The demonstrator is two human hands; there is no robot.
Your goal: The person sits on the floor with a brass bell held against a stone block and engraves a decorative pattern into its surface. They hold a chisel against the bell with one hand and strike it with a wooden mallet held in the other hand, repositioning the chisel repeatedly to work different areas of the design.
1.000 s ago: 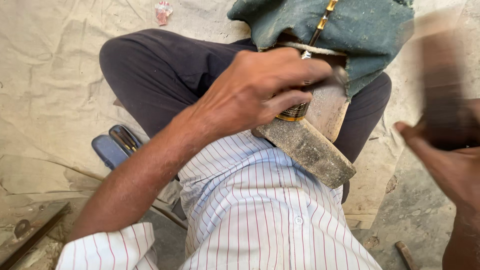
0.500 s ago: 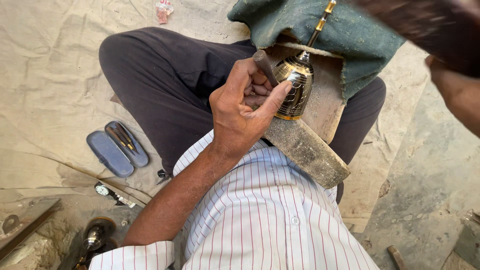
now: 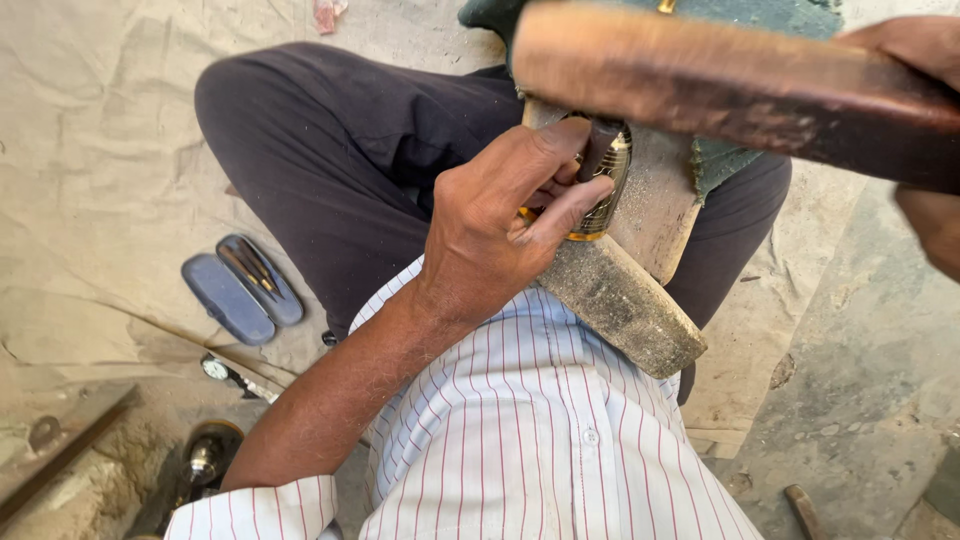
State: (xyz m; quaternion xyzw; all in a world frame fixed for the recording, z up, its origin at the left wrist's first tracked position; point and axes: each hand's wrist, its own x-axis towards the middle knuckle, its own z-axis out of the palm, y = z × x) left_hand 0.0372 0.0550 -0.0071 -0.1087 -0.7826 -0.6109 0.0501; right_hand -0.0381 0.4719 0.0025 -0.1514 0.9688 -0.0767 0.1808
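My left hand [image 3: 505, 225] grips a small dark and gold engraved metal piece [image 3: 606, 190] together with a thin dark punch [image 3: 598, 152], pressing them against a wooden block [image 3: 640, 270] that rests on my lap. My right hand [image 3: 925, 140], at the right edge, holds a long brown wooden mallet [image 3: 720, 85] that lies across the top of the view, just above the punch. A green cloth [image 3: 720, 160] lies under the block over my dark trousers.
An open blue case [image 3: 240, 290] with small tools lies on the tan ground sheet at the left. A wristwatch [image 3: 225, 372] and a round metal object [image 3: 205, 460] lie near my left elbow. Bare stone floor is at the right.
My left hand has settled on the metal piece with the punch upright. The mallet has swung in from the right and now hangs low over the punch.
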